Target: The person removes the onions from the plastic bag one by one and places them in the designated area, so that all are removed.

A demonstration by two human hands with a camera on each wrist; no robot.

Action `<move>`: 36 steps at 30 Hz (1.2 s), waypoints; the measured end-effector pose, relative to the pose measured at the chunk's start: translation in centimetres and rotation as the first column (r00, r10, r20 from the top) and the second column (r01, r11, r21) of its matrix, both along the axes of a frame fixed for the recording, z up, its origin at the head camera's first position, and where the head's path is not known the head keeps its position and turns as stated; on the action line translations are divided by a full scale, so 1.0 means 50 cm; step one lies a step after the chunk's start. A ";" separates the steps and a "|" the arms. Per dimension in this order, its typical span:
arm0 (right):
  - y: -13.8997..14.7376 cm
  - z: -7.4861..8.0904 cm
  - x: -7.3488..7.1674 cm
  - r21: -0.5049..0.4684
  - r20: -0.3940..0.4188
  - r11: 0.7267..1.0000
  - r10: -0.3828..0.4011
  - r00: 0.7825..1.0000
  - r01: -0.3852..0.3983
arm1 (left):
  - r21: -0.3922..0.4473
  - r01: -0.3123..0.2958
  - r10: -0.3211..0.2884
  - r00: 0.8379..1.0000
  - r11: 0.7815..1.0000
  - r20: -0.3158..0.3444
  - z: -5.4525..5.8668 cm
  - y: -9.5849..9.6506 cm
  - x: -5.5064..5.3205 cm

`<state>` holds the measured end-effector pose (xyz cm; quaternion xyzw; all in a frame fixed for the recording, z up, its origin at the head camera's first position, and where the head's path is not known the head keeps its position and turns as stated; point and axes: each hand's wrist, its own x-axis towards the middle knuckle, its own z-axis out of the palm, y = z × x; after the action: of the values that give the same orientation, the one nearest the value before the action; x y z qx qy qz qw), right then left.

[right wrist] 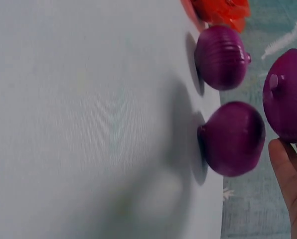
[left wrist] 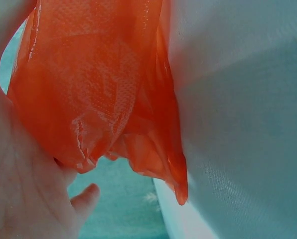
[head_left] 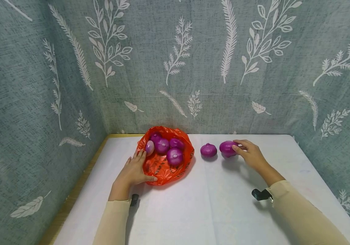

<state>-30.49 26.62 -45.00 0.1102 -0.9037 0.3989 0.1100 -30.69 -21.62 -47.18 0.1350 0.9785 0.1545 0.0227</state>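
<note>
In the head view, my right hand (head_left: 251, 154) pinches a purple onion (head_left: 227, 147) between thumb and fingertips. That held onion (right wrist: 290, 97) is raised off the table in the right wrist view, close by another onion (right wrist: 233, 139) that sits on the cloth and is mostly hidden behind it in the head view. One more onion (head_left: 208, 150) lies just to the left. My left hand (head_left: 134, 170) rests against the left side of an open red plastic bag (head_left: 158, 170), fingers extended at its rim and thumb along the front edge. Several onions (head_left: 175, 156) lie inside, one paler (head_left: 149, 148).
A white cloth (head_left: 181, 211) covers the table, with a wooden edge (head_left: 80, 183) showing at the left. Leaf-patterned grey-green curtains (head_left: 205, 61) stand behind and at both sides. Dark wrist mounts (head_left: 261, 194) stick out below the sleeves.
</note>
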 end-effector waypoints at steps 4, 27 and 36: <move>0.018 0.000 0.003 0.000 0.022 1.000 -0.016 1.000 0.016 | -0.004 -0.002 0.002 1.000 1.000 0.008 0.001 0.000 0.001; 0.105 -0.006 0.008 0.021 0.063 0.994 -0.108 0.992 0.106 | 0.001 0.000 0.000 1.000 1.000 0.016 0.000 -0.001 -0.001; 0.115 -0.013 0.007 0.000 0.086 0.992 -0.127 0.988 0.128 | 0.008 -0.004 0.003 1.000 1.000 0.020 0.002 -0.002 0.001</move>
<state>-30.16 32.37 -45.67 0.0347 -0.9117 0.3977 0.0968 -30.61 -21.74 -47.08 0.1318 0.9778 0.1597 0.0316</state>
